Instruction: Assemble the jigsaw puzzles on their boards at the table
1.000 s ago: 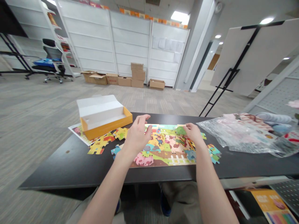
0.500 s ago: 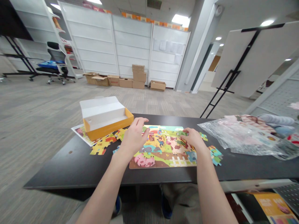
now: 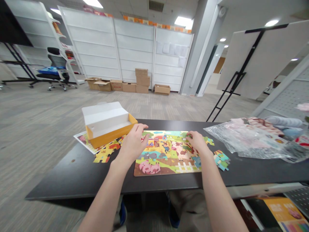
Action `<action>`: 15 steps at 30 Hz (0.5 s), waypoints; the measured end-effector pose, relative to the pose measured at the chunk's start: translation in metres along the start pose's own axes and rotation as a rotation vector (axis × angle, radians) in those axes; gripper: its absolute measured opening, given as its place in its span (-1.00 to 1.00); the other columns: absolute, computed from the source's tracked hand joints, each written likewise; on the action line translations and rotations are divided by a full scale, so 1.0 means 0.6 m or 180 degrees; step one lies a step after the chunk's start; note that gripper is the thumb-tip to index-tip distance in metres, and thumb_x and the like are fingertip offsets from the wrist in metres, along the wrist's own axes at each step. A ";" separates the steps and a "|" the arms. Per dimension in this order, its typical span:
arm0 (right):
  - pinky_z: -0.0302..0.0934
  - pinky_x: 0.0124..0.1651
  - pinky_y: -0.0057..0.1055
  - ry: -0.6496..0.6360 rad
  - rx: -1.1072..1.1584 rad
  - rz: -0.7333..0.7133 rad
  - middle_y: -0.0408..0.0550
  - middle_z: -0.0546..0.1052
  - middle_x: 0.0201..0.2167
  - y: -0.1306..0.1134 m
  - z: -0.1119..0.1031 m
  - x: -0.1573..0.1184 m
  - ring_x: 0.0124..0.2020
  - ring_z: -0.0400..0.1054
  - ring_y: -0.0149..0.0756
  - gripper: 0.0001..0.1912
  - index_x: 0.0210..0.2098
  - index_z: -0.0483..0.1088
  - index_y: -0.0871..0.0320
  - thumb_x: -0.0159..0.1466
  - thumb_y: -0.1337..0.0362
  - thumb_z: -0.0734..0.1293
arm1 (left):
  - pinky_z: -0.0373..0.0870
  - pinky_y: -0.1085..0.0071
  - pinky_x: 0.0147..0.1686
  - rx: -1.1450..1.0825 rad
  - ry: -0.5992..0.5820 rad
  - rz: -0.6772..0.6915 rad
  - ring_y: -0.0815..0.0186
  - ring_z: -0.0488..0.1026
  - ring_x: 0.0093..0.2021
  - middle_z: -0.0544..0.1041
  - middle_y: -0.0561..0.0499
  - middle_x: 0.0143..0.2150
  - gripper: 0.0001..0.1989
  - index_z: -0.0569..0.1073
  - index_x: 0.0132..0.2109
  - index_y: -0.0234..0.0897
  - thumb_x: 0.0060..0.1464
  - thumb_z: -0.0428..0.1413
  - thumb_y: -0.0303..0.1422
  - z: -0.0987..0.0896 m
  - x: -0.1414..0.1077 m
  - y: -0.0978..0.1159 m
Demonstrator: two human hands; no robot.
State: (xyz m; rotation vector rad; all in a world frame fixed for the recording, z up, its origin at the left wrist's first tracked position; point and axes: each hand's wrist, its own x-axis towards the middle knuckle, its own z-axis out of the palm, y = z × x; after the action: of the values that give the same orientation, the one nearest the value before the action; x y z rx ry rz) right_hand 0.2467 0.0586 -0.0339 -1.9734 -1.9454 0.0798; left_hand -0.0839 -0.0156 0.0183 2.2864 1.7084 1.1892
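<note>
Left of the left hand (image 3: 133, 145) lie loose jigsaw pieces (image 3: 105, 154) and an orange box (image 3: 111, 129); that hand is half open with curved fingers, holding nothing, at the puzzle's left edge. The farm-scene jigsaw puzzle (image 3: 166, 158) lies between the hands, its long axis running left to right and its picture upright toward the person. The right hand (image 3: 198, 141) presses its fingertips (image 3: 189, 136) on the puzzle's far right part, whether gripping a piece cannot be told, with more loose pieces (image 3: 221, 160) and a plastic bag (image 3: 251, 141) to its right
</note>
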 end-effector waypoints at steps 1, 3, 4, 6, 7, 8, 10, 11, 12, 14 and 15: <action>0.25 -0.01 -0.35 -0.0003 -0.0005 0.0002 0.12 0.58 -0.16 0.000 0.000 0.000 -0.11 0.48 -0.15 -0.77 -0.12 0.58 0.21 0.27 0.35 0.34 | 0.50 0.22 -0.09 0.0028 -0.0020 -0.0010 0.13 0.53 0.00 0.50 -0.11 0.06 -0.75 0.40 0.05 -0.22 0.24 0.03 -0.36 -0.001 0.000 -0.002; 0.25 0.00 -0.34 -0.0010 -0.0016 0.0011 0.12 0.59 -0.15 0.001 -0.001 0.001 -0.11 0.48 -0.14 -0.77 -0.12 0.58 0.20 0.27 0.35 0.33 | 0.49 0.21 -0.09 0.0077 -0.0046 -0.0060 0.13 0.53 0.00 0.50 -0.10 0.06 -0.76 0.40 0.05 -0.21 0.25 0.03 -0.35 -0.003 0.000 -0.006; 0.25 0.00 -0.34 -0.0012 -0.0021 0.0018 0.13 0.59 -0.16 0.001 -0.002 0.001 -0.11 0.48 -0.14 -0.77 -0.12 0.58 0.20 0.27 0.34 0.34 | 0.49 0.21 -0.09 0.0097 -0.0048 -0.0084 0.13 0.53 0.00 0.50 -0.09 0.06 -0.76 0.40 0.05 -0.20 0.25 0.03 -0.34 -0.004 -0.001 -0.008; 0.25 0.00 -0.34 -0.0010 -0.0028 0.0036 0.13 0.59 -0.17 0.001 -0.002 0.002 -0.10 0.48 -0.13 -0.77 -0.12 0.59 0.20 0.28 0.33 0.34 | 0.49 0.21 -0.09 0.0124 -0.0058 -0.0099 0.13 0.54 -0.01 0.50 -0.09 0.06 -0.76 0.40 0.04 -0.20 0.25 0.03 -0.33 -0.006 -0.002 -0.011; 0.25 0.00 -0.34 -0.0006 -0.0030 0.0047 0.12 0.60 -0.17 0.001 -0.003 0.002 -0.10 0.48 -0.13 -0.77 -0.12 0.59 0.20 0.28 0.33 0.34 | 0.48 0.21 -0.09 0.0129 -0.0074 -0.0095 0.13 0.54 -0.01 0.50 -0.09 0.06 -0.76 0.40 0.04 -0.20 0.25 0.03 -0.33 -0.006 -0.002 -0.012; 0.25 0.00 -0.34 0.0001 -0.0031 0.0058 0.12 0.60 -0.17 0.000 -0.003 0.001 -0.10 0.48 -0.13 -0.77 -0.12 0.59 0.19 0.28 0.33 0.34 | 0.48 0.21 -0.09 0.0130 -0.0098 -0.0095 0.13 0.54 -0.01 0.50 -0.09 0.07 -0.76 0.40 0.04 -0.20 0.25 0.03 -0.33 -0.006 -0.003 -0.012; 0.25 0.00 -0.35 0.0017 -0.0037 0.0080 0.13 0.60 -0.17 -0.002 -0.002 0.001 -0.10 0.48 -0.13 -0.77 -0.12 0.59 0.20 0.28 0.33 0.34 | 0.48 0.21 -0.11 0.0138 -0.0154 -0.0114 0.13 0.54 -0.02 0.50 -0.09 0.07 -0.77 0.40 0.03 -0.20 0.25 0.03 -0.33 -0.005 -0.003 -0.011; 0.25 0.01 -0.34 0.0026 -0.0041 0.0089 0.13 0.60 -0.17 -0.003 -0.002 0.000 -0.10 0.48 -0.13 -0.77 -0.12 0.59 0.21 0.28 0.34 0.34 | 0.48 0.22 -0.12 0.0149 -0.0182 -0.0129 0.13 0.54 -0.02 0.50 -0.09 0.07 -0.77 0.39 0.03 -0.20 0.25 0.02 -0.34 -0.004 -0.003 -0.011; 0.25 0.02 -0.34 0.0035 -0.0045 0.0096 0.14 0.60 -0.17 -0.005 -0.002 0.000 -0.10 0.48 -0.13 -0.77 -0.12 0.59 0.22 0.28 0.34 0.34 | 0.48 0.22 -0.12 0.0162 -0.0204 -0.0139 0.13 0.54 -0.02 0.50 -0.10 0.07 -0.77 0.39 0.03 -0.20 0.25 0.02 -0.34 -0.002 -0.002 -0.009; 0.25 0.03 -0.33 0.0049 -0.0050 0.0105 0.15 0.60 -0.16 -0.007 -0.002 -0.001 -0.09 0.48 -0.12 -0.76 -0.11 0.58 0.23 0.28 0.33 0.33 | 0.48 0.22 -0.12 0.0181 -0.0223 -0.0132 0.12 0.53 0.00 0.50 -0.11 0.07 -0.77 0.39 0.03 -0.21 0.25 0.02 -0.34 0.001 -0.001 -0.007; 0.25 0.04 -0.33 0.0063 -0.0048 0.0113 0.16 0.59 -0.15 -0.006 -0.004 -0.001 -0.09 0.48 -0.12 -0.75 -0.10 0.58 0.24 0.28 0.32 0.34 | 0.47 0.22 -0.11 0.0182 -0.0226 -0.0118 0.12 0.53 0.01 0.50 -0.11 0.08 -0.77 0.39 0.03 -0.21 0.25 0.02 -0.34 0.003 0.000 -0.006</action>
State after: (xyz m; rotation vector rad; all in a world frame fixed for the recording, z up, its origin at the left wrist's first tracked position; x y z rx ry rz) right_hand 0.2441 0.0573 -0.0310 -2.0111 -1.9046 0.0546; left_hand -0.0857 -0.0131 0.0153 2.2883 1.7738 1.0529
